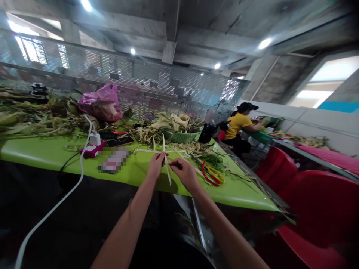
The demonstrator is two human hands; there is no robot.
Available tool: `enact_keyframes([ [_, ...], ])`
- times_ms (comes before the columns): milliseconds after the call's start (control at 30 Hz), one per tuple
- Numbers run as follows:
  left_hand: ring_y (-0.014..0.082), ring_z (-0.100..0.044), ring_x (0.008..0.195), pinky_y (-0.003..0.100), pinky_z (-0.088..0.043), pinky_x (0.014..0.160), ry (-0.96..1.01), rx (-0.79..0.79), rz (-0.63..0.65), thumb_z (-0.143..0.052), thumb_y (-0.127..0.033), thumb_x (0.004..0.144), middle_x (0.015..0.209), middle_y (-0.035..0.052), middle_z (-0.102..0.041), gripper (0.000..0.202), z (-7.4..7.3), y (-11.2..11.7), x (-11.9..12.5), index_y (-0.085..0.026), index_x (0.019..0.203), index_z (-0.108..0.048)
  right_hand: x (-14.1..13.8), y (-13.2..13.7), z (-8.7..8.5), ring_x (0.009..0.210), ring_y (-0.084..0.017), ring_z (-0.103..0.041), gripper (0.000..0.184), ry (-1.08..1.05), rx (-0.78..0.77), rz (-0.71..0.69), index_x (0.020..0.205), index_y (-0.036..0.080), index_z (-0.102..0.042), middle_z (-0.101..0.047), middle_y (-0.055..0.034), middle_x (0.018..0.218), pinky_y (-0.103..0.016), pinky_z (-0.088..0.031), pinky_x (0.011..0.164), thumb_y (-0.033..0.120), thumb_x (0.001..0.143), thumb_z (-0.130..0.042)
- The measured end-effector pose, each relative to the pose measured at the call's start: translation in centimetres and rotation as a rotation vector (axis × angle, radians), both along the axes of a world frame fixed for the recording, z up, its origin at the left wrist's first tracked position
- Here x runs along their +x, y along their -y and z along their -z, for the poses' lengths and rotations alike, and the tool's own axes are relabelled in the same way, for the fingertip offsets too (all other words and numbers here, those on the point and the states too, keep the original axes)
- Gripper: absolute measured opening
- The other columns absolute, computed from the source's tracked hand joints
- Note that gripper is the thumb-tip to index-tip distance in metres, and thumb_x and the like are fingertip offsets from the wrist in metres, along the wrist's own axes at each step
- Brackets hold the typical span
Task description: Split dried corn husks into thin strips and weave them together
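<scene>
Strips (163,144) of pale dried leaf or husk, crossed, held over green surface (140,173) nr its front edge. One runs approx side to side, other approx away from wearer w/ near end hanging free. L hand (156,163) pinches them at/nr the crossing, thumb vs fingertips. R hand (183,171) just R of the near end, fingers curled, tips drawn close to thumb; can't tell if it touches or grips the strip. Looped handles (213,181), red + yellow, lie R of R hand, by green stringy bits (211,161). Behind strips: green basket (179,137) w/ dried husks (179,121) heaped on/around it. To L: dark phone (120,141), blurred flat item (114,161), purple power block (92,150) w/ white plug (95,139), white cable (82,168) alongside; pink plastic bag (99,102) farther back amid dried leaves (42,123). Perforated metal screen (134,78) stands behind surface. In bg, co-worker (238,125) in yellow top + dark cap, sitting at R; red chairs (319,201) nearer.
</scene>
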State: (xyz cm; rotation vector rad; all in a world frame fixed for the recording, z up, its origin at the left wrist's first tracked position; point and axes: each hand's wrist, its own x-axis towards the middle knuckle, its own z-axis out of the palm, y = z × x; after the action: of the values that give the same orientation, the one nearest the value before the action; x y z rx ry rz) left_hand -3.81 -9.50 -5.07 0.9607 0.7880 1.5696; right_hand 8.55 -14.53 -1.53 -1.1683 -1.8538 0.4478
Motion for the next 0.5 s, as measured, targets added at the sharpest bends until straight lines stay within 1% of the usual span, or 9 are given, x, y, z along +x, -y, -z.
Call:
enact_keyframes([
  [67, 0.0060, -0.036, 0.047, 0.022, -0.023, 0.047, 0.034, -0.008, 0.017, -0.064, -0.052, 0.067, 0.051, -0.0040, -0.047, 0.040, 0.0, 0.0, 0.0, -0.013, 0.076, -0.066, -0.3, 0.3, 0.0, 0.066, -0.016, -0.061, 0.013, -0.010, 0.015, -0.026, 0.081, 0.018, -0.067, -0.069, -0.0023, 0.075, -0.026, -0.046, 0.063, 0.021, 0.076, -0.056],
  [100, 0.0058, -0.035, 0.046, 0.021, -0.024, 0.047, 0.038, -0.005, 0.035, -0.065, -0.052, 0.067, 0.051, -0.0042, -0.047, 0.039, 0.0, 0.0, 0.0, -0.013, 0.075, -0.065, -0.3, 0.4, -0.2, 0.066, -0.016, -0.061, 0.014, -0.016, 0.044, -0.011, 0.083, 0.018, -0.067, -0.068, -0.0029, 0.077, -0.027, -0.046, 0.063, 0.021, 0.076, -0.055],
  [200, 0.0053, -0.034, 0.045, 0.021, -0.025, 0.047, 0.029, 0.007, 0.098, -0.065, -0.051, 0.068, 0.048, -0.0044, -0.045, 0.038, -0.1, 0.0, 0.1, -0.013, 0.072, -0.064, 0.2, 0.0, -1.2, 0.065, -0.014, -0.059, 0.021, -0.057, 0.162, 0.094, 0.095, 0.019, -0.065, -0.067, -0.0057, 0.094, -0.027, -0.047, 0.064, 0.021, 0.077, -0.054],
  [233, 0.0052, -0.034, 0.044, 0.021, -0.025, 0.047, 0.026, 0.011, 0.117, -0.065, -0.051, 0.068, 0.047, -0.0045, -0.045, 0.039, -0.1, 0.0, 0.2, -0.013, 0.072, -0.064, 0.5, -0.3, -1.4, 0.067, -0.014, -0.060, 0.024, -0.069, 0.180, 0.104, 0.099, 0.019, -0.064, -0.065, -0.0064, 0.100, -0.028, -0.048, 0.066, 0.021, 0.078, -0.053],
  [267, 0.0051, -0.033, 0.043, 0.021, -0.025, 0.047, 0.022, 0.014, 0.133, -0.066, -0.051, 0.067, 0.046, -0.0046, -0.044, 0.039, -0.2, 0.0, 0.2, -0.013, 0.071, -0.064, 0.7, -0.7, -1.6, 0.072, -0.015, -0.062, 0.027, -0.072, 0.184, 0.084, 0.103, 0.020, -0.063, -0.065, -0.0065, 0.104, -0.029, -0.049, 0.070, 0.020, 0.078, -0.053],
  [333, 0.0052, -0.034, 0.043, 0.021, -0.024, 0.046, 0.023, 0.018, 0.145, -0.067, -0.051, 0.066, 0.046, -0.0045, -0.043, 0.039, -0.2, 0.1, 0.2, -0.013, 0.070, -0.064, 1.0, -1.4, -1.7, 0.083, -0.018, -0.064, 0.028, -0.044, 0.189, 0.047, 0.102, 0.020, -0.063, -0.066, -0.0061, 0.102, -0.032, -0.049, 0.079, 0.018, 0.077, -0.053],
  [400, 0.0054, -0.035, 0.045, 0.021, -0.025, 0.047, 0.034, 0.024, 0.139, -0.067, -0.051, 0.066, 0.047, -0.0040, -0.044, 0.039, -0.3, 0.2, 0.2, -0.013, 0.069, -0.064, 1.1, -1.9, -1.4, 0.089, -0.020, -0.063, 0.024, 0.009, 0.203, 0.050, 0.096, 0.020, -0.065, -0.068, -0.0053, 0.096, -0.034, -0.047, 0.085, 0.017, 0.076, -0.054],
  [500, 0.0057, -0.039, 0.048, 0.021, -0.028, 0.049, 0.084, 0.021, 0.119, -0.069, -0.051, 0.064, 0.050, -0.0033, -0.047, 0.038, -0.3, 0.4, 0.2, -0.013, 0.068, -0.063, 1.0, -2.3, -0.7, 0.086, -0.020, -0.064, 0.020, 0.045, 0.185, 0.055, 0.090, 0.020, -0.067, -0.070, -0.0044, 0.091, -0.034, -0.048, 0.083, 0.017, 0.077, -0.053],
])
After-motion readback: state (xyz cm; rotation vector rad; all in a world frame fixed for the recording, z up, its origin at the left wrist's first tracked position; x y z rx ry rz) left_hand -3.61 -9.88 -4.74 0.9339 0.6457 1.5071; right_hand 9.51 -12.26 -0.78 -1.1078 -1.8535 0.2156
